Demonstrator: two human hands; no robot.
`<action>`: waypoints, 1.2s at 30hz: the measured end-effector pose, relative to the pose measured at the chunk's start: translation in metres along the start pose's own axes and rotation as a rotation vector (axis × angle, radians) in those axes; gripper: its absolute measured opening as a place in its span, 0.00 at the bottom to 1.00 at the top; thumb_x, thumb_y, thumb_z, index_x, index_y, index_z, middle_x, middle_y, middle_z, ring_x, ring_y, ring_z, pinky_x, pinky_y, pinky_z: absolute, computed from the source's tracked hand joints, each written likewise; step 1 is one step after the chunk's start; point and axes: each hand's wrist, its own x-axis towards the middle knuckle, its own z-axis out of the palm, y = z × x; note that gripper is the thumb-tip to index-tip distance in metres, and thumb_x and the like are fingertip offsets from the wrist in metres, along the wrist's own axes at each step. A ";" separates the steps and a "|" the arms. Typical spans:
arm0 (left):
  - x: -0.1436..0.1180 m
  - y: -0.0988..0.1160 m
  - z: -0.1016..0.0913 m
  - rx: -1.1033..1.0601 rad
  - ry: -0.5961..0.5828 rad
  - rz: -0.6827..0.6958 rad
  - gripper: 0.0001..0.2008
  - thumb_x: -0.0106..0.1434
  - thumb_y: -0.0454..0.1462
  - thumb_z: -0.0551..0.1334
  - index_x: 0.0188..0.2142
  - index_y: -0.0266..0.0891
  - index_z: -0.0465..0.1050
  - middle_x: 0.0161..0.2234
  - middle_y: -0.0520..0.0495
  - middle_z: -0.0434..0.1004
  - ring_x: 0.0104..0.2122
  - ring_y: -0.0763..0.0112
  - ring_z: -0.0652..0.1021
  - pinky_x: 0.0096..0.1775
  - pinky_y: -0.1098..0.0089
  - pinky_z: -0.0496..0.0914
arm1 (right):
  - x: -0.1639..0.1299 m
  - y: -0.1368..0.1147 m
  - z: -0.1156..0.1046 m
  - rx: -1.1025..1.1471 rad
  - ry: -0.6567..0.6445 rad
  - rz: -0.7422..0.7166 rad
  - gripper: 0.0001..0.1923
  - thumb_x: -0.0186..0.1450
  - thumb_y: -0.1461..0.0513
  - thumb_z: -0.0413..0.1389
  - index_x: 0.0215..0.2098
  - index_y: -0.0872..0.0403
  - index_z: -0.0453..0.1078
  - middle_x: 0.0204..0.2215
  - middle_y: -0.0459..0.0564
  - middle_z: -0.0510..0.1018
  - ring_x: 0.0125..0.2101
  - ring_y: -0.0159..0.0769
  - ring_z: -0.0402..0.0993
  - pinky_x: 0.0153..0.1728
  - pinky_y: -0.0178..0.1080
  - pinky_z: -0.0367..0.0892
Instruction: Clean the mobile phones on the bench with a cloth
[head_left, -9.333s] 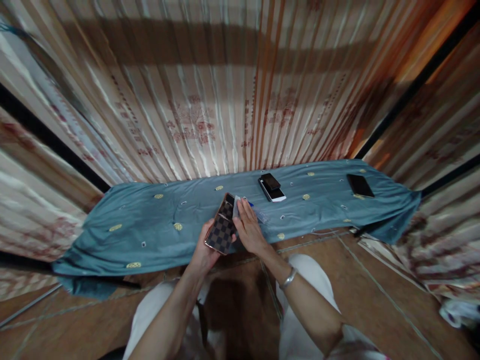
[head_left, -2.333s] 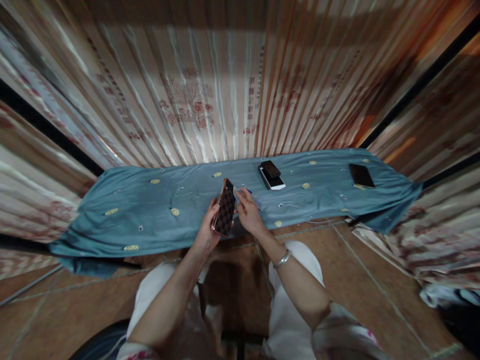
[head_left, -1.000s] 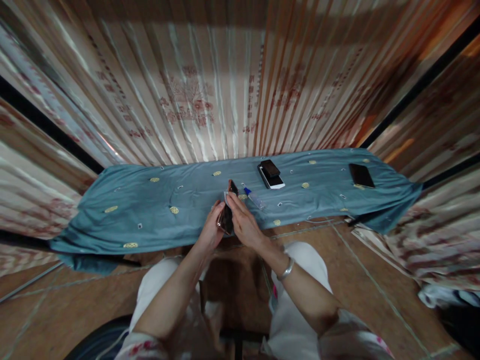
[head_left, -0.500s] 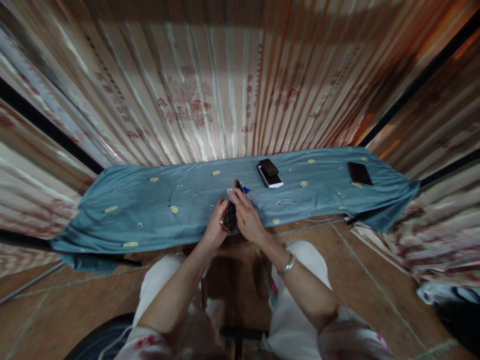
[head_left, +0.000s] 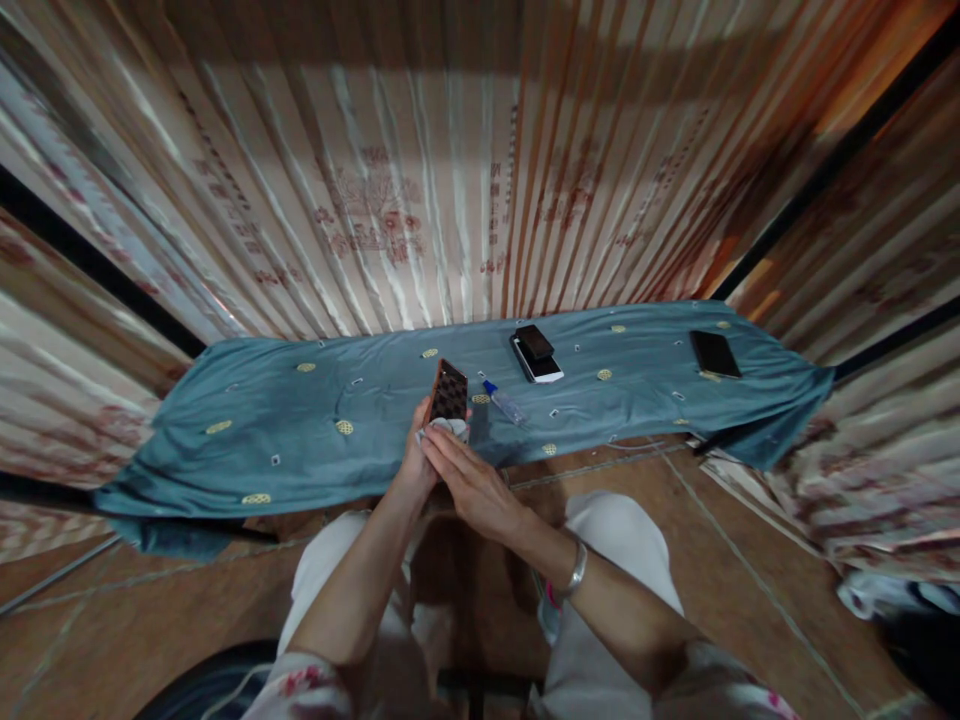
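Observation:
My left hand [head_left: 417, 455] is wrapped round a phone [head_left: 450, 388] with a brown checkered back and an orange-brown edge, held tilted above the near side of the table. In my right hand [head_left: 476, 490] a white cloth or tissue [head_left: 448, 428] is pressed against the lower end of the phone. The fingers lie over the cloth and hide part of it. Just right of the phone, a clear spray bottle [head_left: 508, 405] with a blue top [head_left: 490, 387] lies on its side on the tablecloth.
A teal tablecloth [head_left: 390, 390] covers the long narrow table. Behind the bottle, a small dark flat object [head_left: 535, 342] rests on a white-edged phone-like device [head_left: 546, 370]. A black flat case [head_left: 715, 354] lies at the right end. Curtains [head_left: 420, 200] and dark poles [head_left: 795, 200] surround the table.
The phone has turned more upright and shows its checkered back. My right hand with the cloth has moved down and left to its lower end. The bottle is now in fuller view.

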 end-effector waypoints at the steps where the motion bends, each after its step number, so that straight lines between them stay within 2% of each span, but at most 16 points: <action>1: 0.000 0.003 0.001 -0.020 -0.022 0.000 0.21 0.62 0.48 0.51 0.40 0.35 0.74 0.26 0.46 0.77 0.25 0.67 0.76 0.29 0.67 0.71 | -0.001 0.002 -0.001 -0.023 -0.012 -0.003 0.34 0.63 0.74 0.37 0.66 0.55 0.40 0.64 0.55 0.53 0.64 0.39 0.43 0.62 0.49 0.53; 6: -0.001 0.016 0.007 -0.133 -0.087 0.043 0.19 0.60 0.46 0.54 0.38 0.33 0.74 0.31 0.43 0.79 0.29 0.65 0.78 0.32 0.67 0.72 | -0.007 0.008 -0.007 -0.068 -0.028 0.005 0.33 0.63 0.74 0.37 0.66 0.57 0.42 0.63 0.57 0.55 0.64 0.40 0.43 0.62 0.51 0.53; 12: -0.007 0.014 0.014 -0.114 -0.123 0.058 0.17 0.60 0.43 0.54 0.38 0.33 0.74 0.31 0.43 0.79 0.31 0.64 0.79 0.36 0.65 0.72 | -0.011 0.012 -0.013 0.029 0.097 0.090 0.33 0.64 0.74 0.36 0.66 0.52 0.40 0.63 0.53 0.54 0.64 0.38 0.45 0.61 0.50 0.53; 15: -0.009 0.009 0.014 -0.096 -0.092 0.045 0.15 0.59 0.42 0.56 0.36 0.34 0.74 0.30 0.45 0.79 0.30 0.67 0.78 0.35 0.68 0.72 | -0.010 0.019 -0.013 0.014 0.132 0.141 0.33 0.64 0.73 0.37 0.66 0.51 0.44 0.63 0.52 0.55 0.64 0.38 0.45 0.61 0.51 0.54; 17: -0.011 0.005 0.014 -0.102 -0.004 0.057 0.10 0.58 0.39 0.57 0.33 0.36 0.74 0.26 0.50 0.78 0.26 0.72 0.77 0.32 0.72 0.71 | -0.008 0.024 -0.012 -0.005 0.152 0.173 0.33 0.63 0.73 0.38 0.65 0.51 0.46 0.63 0.53 0.55 0.64 0.39 0.45 0.61 0.51 0.55; 19: -0.012 0.003 0.015 -0.080 0.015 0.045 0.07 0.58 0.37 0.58 0.31 0.37 0.74 0.26 0.52 0.78 0.24 0.74 0.76 0.30 0.73 0.70 | -0.005 0.031 -0.014 -0.019 0.176 0.201 0.33 0.63 0.73 0.40 0.65 0.50 0.48 0.63 0.53 0.54 0.64 0.39 0.45 0.60 0.51 0.55; 23: -0.018 0.000 0.021 -0.027 -0.002 0.014 0.08 0.60 0.36 0.57 0.30 0.37 0.74 0.25 0.53 0.77 0.22 0.75 0.74 0.26 0.74 0.69 | 0.002 0.038 -0.022 0.014 0.208 0.273 0.32 0.60 0.74 0.42 0.61 0.50 0.56 0.63 0.52 0.54 0.63 0.40 0.47 0.61 0.52 0.53; 27: -0.022 -0.005 0.025 -0.008 -0.027 0.002 0.10 0.61 0.37 0.54 0.33 0.36 0.74 0.24 0.52 0.76 0.22 0.74 0.74 0.24 0.74 0.68 | 0.007 0.039 -0.029 0.127 0.220 0.339 0.29 0.59 0.74 0.42 0.56 0.52 0.62 0.61 0.53 0.57 0.62 0.38 0.51 0.60 0.49 0.54; 31: -0.020 -0.008 0.021 0.009 -0.052 0.025 0.08 0.59 0.37 0.57 0.34 0.37 0.74 0.25 0.52 0.76 0.22 0.74 0.74 0.27 0.73 0.70 | 0.007 0.043 -0.031 0.213 0.240 0.396 0.25 0.60 0.72 0.42 0.51 0.51 0.67 0.60 0.52 0.60 0.60 0.36 0.55 0.59 0.47 0.55; 36: -0.019 -0.001 0.016 0.017 -0.061 0.038 0.09 0.60 0.37 0.57 0.36 0.37 0.72 0.27 0.50 0.77 0.23 0.72 0.76 0.26 0.70 0.74 | -0.001 0.049 -0.029 0.211 0.256 0.423 0.23 0.59 0.72 0.43 0.48 0.52 0.69 0.58 0.53 0.62 0.60 0.36 0.56 0.59 0.48 0.54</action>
